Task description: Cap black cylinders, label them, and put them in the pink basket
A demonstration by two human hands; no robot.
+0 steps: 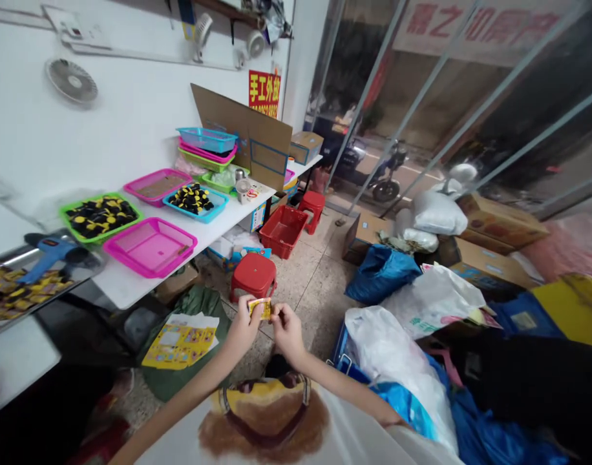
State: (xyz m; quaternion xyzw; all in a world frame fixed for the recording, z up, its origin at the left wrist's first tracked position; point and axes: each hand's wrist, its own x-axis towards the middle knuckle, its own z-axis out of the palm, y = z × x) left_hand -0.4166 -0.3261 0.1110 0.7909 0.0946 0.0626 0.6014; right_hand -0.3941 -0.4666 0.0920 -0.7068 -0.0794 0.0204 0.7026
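Observation:
Both hands meet in front of my chest at a small yellow printed card piece (261, 309). My left hand (247, 316) grips its left end between thumb and fingers. At the other end, my right hand (287, 329) has its fingers pinched together at the card's edge. Whether the right fingertips hold the card itself or some tiny part cannot be made out. Below and to the left lie yellow printed sheets (182, 342) with a blank patch, resting on a dark green sack (155, 378).
A white table (126, 284) on the left bears a pink tray (150, 248), a green tray (102, 219) and a blue tray (196, 200) with black-and-yellow pieces. A blue heat gun or dryer (53, 255) lies farther left. Red stools (254, 274) stand ahead; bags (397, 355) crowd the right.

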